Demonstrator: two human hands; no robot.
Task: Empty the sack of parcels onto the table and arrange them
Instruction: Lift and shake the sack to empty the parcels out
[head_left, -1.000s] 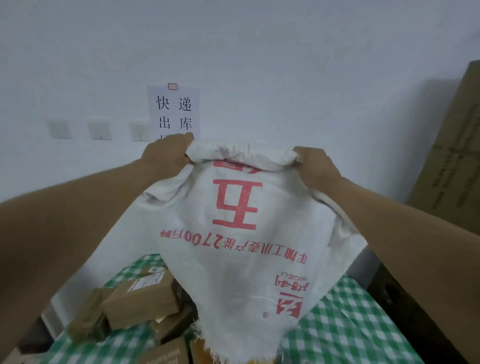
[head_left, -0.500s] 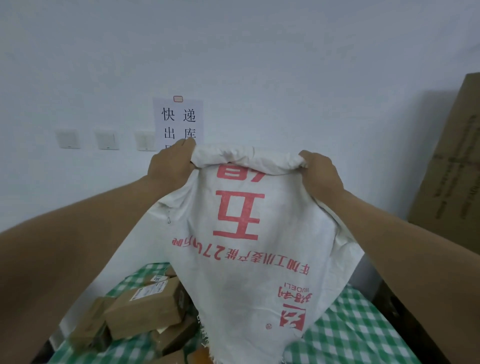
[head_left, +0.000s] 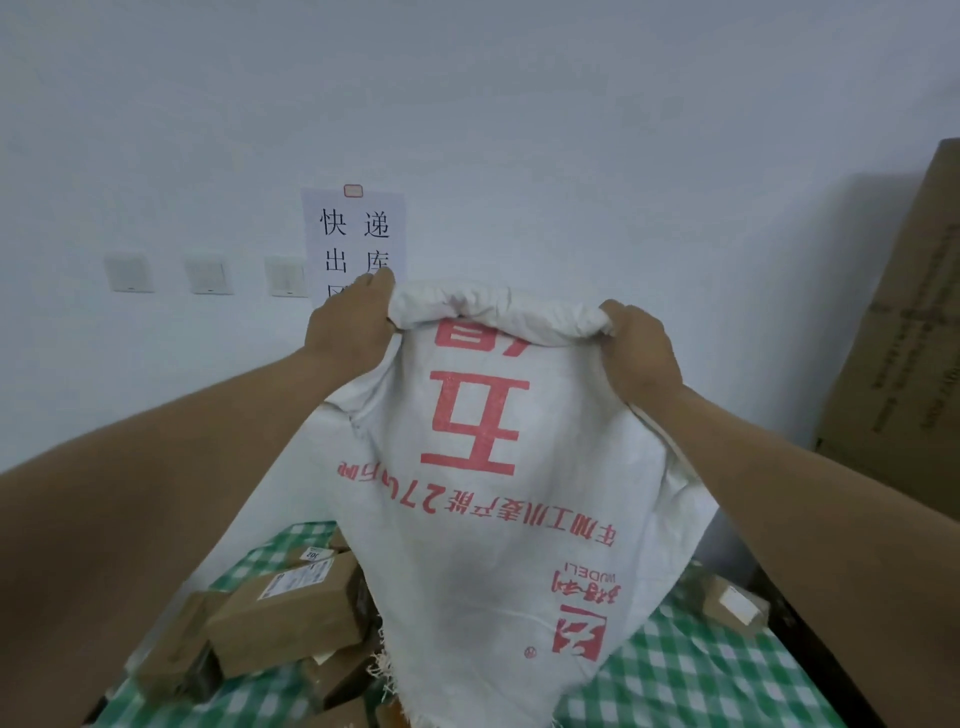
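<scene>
Left hand (head_left: 349, 325) and right hand (head_left: 640, 349) each grip a bunched corner of the white sack (head_left: 498, 519), held upside down over the table (head_left: 691, 675). Red print inverted: "WUDELI", "270". Brown parcels (head_left: 291, 618) piled at the table's left edge, one (head_left: 727, 603) at the right edge. Wall sign (head_left: 354, 234) reads 快递出库. Cardboard carton (head_left: 904, 338) far right.

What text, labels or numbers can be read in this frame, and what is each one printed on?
"快递 出库": paper notice on the wall; its third row is hidden behind the left hand.
"五": big red character on the white sack, which hangs upside down.
"WUDELI": small red print near the sack's logo, also inverted.
"270": within the sack's red line; the other characters are too distorted to read.
"302": small label on a parcel.
Other parcel labels and the cardboard box print: blurred.
</scene>
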